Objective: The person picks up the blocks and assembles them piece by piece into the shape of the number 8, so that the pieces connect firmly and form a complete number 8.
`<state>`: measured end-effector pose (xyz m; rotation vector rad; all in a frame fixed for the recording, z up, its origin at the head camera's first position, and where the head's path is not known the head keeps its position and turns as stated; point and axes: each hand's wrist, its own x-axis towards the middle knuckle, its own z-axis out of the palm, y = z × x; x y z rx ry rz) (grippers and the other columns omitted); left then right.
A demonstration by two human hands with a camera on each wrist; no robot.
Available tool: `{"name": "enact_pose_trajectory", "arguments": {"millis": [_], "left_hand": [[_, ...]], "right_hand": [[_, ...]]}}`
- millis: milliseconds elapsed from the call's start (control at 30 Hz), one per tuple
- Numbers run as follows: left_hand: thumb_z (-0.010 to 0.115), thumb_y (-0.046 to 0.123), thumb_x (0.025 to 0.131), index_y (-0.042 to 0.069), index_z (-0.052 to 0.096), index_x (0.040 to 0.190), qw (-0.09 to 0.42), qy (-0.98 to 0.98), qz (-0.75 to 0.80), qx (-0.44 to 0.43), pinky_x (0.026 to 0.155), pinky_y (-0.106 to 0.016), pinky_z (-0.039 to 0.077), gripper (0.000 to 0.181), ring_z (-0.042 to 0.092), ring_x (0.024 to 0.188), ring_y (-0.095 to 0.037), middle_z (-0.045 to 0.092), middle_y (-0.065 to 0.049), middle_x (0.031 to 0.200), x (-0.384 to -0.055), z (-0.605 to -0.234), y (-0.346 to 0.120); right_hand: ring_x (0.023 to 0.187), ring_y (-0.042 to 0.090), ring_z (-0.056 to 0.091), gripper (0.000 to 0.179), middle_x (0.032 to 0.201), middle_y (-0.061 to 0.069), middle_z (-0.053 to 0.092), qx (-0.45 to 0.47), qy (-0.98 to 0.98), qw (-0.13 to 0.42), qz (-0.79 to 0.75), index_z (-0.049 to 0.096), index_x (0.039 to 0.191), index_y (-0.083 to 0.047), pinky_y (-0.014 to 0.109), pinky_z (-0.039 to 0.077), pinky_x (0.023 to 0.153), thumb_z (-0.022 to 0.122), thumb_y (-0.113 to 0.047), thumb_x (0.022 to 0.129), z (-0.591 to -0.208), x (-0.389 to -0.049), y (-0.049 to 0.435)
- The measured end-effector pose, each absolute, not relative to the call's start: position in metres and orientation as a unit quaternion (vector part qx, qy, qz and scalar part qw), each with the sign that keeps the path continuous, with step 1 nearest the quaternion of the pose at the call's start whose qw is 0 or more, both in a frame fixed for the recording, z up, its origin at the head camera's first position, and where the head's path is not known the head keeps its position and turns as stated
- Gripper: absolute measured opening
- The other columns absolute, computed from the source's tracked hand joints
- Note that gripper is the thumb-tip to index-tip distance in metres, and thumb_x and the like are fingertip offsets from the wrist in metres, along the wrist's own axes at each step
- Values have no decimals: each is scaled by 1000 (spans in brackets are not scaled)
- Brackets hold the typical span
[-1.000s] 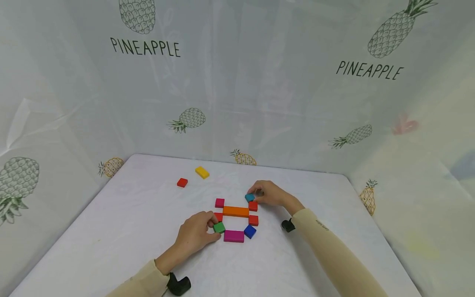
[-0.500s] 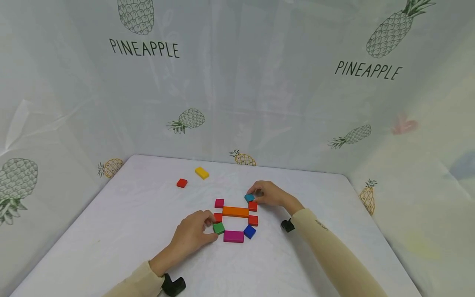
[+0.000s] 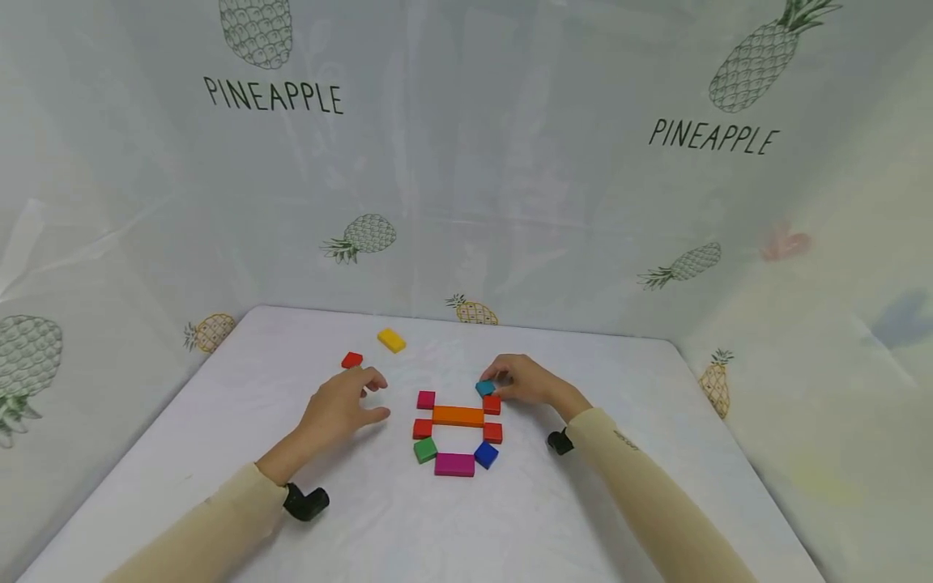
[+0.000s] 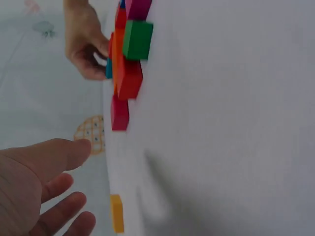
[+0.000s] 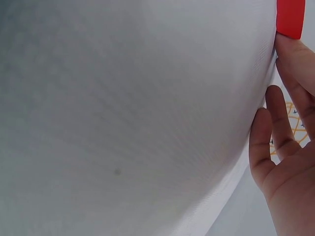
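My right hand (image 3: pixel 528 379) pinches a teal block (image 3: pixel 484 388) by the far end of a block arrangement, just behind a red block (image 3: pixel 492 405). In the right wrist view its fingertips are at that red block (image 5: pixel 290 18). With fingers spread and nothing between them, my left hand (image 3: pixel 331 413) hovers left of the arrangement, close to a loose red block (image 3: pixel 352 359) that it partly overlaps. The arrangement has an orange bar (image 3: pixel 457 416), a magenta block (image 3: pixel 455 465) nearest me, a tilted green block (image 3: pixel 425 450), a tilted blue block (image 3: pixel 486 455) and a pink block (image 3: pixel 426 400).
A yellow block (image 3: pixel 391 340) lies toward the back of the white-covered table (image 3: pixel 583 518), beyond the loose red block. A pineapple-printed curtain (image 3: pixel 510 162) rises behind and at both sides of the table.
My left hand has let go of the green block and moved away, back and to the left, toward the loose red block. My right hand stays at the teal block.
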<state>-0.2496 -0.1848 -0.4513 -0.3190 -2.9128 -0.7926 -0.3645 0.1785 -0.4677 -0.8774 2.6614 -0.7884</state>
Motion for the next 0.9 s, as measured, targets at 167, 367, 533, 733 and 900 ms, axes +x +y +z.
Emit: {"name": "enact_pose_trajectory", "arguments": {"millis": [167, 367, 533, 733, 900], "left_hand": [[88, 23, 88, 10, 70, 126, 68, -958, -245, -134, 90, -52, 56, 44, 66, 107, -33, 71, -11, 118, -282, -447, -216], [87, 22, 90, 10, 67, 132, 47, -959, -236, -149, 95, -55, 56, 48, 63, 113, -34, 68, -13, 124, -319, -448, -246], [86, 20, 90, 10, 65, 137, 8, -955, -236, -182, 98, -58, 54, 52, 61, 121, -38, 64, -15, 133, -340, -448, -262], [85, 18, 91, 9, 63, 141, -32, -947, -229, -224, 102, -58, 52, 55, 62, 123, -38, 62, -16, 139, -359, -449, -277], [84, 20, 92, 12, 61, 144, -68, -942, -236, -228, 102, -58, 52, 57, 61, 123, -36, 60, -15, 142, -373, -451, -283]], "right_hand": [[111, 20, 59, 28, 119, -3, 68, -294, 909, 114, -271, 76, 124, -20, 39, 55, 101, 78, -10, 98, -467, -363, 178], [111, 19, 59, 29, 120, -3, 68, -295, 909, 114, -270, 76, 124, -20, 39, 56, 101, 78, -9, 97, -467, -362, 179], [112, 19, 59, 28, 121, -3, 69, -300, 909, 111, -266, 76, 124, -20, 38, 55, 101, 77, -9, 98, -469, -364, 178], [113, 18, 59, 29, 122, -4, 68, -297, 911, 111, -264, 76, 124, -21, 36, 55, 102, 77, -10, 98, -471, -366, 177], [112, 18, 59, 28, 122, -4, 68, -292, 913, 112, -264, 77, 124, -21, 36, 55, 101, 77, -10, 98, -471, -365, 178]]}}
